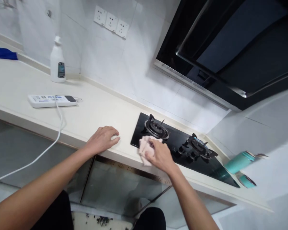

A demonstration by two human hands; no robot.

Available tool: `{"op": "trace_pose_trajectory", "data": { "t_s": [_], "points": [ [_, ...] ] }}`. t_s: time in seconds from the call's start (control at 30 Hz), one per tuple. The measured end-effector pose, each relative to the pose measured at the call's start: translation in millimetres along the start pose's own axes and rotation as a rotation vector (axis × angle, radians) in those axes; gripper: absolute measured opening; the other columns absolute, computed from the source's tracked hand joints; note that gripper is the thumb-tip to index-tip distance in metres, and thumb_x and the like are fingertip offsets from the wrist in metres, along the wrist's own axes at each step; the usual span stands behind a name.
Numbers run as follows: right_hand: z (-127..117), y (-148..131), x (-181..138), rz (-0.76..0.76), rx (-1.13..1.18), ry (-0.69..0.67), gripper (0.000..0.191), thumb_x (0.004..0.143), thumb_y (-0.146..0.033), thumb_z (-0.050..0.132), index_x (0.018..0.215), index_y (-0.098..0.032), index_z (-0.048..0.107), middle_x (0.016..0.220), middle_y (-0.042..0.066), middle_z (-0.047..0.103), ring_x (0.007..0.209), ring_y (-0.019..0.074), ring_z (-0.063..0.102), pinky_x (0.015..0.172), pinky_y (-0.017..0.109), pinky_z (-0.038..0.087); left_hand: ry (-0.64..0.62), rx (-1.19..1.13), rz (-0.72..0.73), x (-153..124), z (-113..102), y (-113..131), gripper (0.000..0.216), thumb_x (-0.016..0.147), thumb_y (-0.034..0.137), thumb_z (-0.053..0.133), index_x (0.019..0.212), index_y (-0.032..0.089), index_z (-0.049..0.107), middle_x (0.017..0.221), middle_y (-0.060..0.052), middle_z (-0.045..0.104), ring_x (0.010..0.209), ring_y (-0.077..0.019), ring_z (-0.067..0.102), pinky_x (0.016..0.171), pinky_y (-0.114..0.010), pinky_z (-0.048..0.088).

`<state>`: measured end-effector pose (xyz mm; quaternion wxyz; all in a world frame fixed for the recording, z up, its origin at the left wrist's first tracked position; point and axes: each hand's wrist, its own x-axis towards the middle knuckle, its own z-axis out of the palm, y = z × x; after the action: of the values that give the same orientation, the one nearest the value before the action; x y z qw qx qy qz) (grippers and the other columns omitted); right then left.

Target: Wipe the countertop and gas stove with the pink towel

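Observation:
My right hand [161, 155] grips a crumpled pale pink cloth [146, 147], pressed on the front left edge of the black glass gas stove [176, 140]. Part of the cloth hangs over onto the white counter edge. Just behind it stands the left burner [157, 127], with its round black pan support. The right burner [199, 147] is farther along the stove, beside the knobs. My left hand [103, 139] rests near the counter's front edge, left of the stove. Its fingers are bent, with a gap between thumb and fingertips and nothing held.
On the white counter [91, 108] lie a power strip [50, 101] with a white cord hanging over the edge and a blue cloth [3, 53]. A white pump bottle [58, 62] stands by the wall. Teal containers [240, 162] stand right of the stove; a black range hood [230, 48] overhangs.

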<state>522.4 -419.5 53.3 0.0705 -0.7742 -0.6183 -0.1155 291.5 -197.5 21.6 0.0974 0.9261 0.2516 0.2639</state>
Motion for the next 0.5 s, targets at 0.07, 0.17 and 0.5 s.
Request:
{"op": "trace_pose_trajectory", "data": {
  "t_s": [0.07,0.17,0.5],
  "points": [
    [7,-23,0,-0.06,0.08,0.086,0.061,0.092,-0.049,0.067,0.146,-0.023,0.058,0.134,0.014,0.063,0.118,0.0296,0.058,0.1,0.043,0.045,0.0,0.012,-0.005,2,-1,-1,0.042,0.094,0.045,0.043,0.108,0.02,0.073,0.125,-0.011,0.074,0.122,-0.0332,0.065,0.104,-0.046,0.044],
    [17,-34,10,-0.076,0.092,0.202,0.046,0.09,-0.046,0.07,0.129,-0.023,0.07,0.154,0.015,0.052,0.141,0.0349,0.044,0.114,0.049,0.038,-0.004,0.016,-0.023,4,0,-5,0.047,0.093,0.049,0.041,0.11,0.021,0.074,0.127,-0.012,0.074,0.122,-0.0331,0.065,0.104,-0.045,0.045],
    [16,100,-76,0.352,-0.008,0.168,0.048,0.098,-0.044,0.048,0.133,-0.017,0.066,0.135,0.014,0.07,0.122,0.0275,0.064,0.108,0.037,0.045,-0.009,-0.024,-0.03,7,1,-13,0.053,0.093,0.055,0.041,0.112,0.02,0.075,0.126,-0.013,0.075,0.12,-0.0353,0.066,0.104,-0.046,0.046]
  ]
}}
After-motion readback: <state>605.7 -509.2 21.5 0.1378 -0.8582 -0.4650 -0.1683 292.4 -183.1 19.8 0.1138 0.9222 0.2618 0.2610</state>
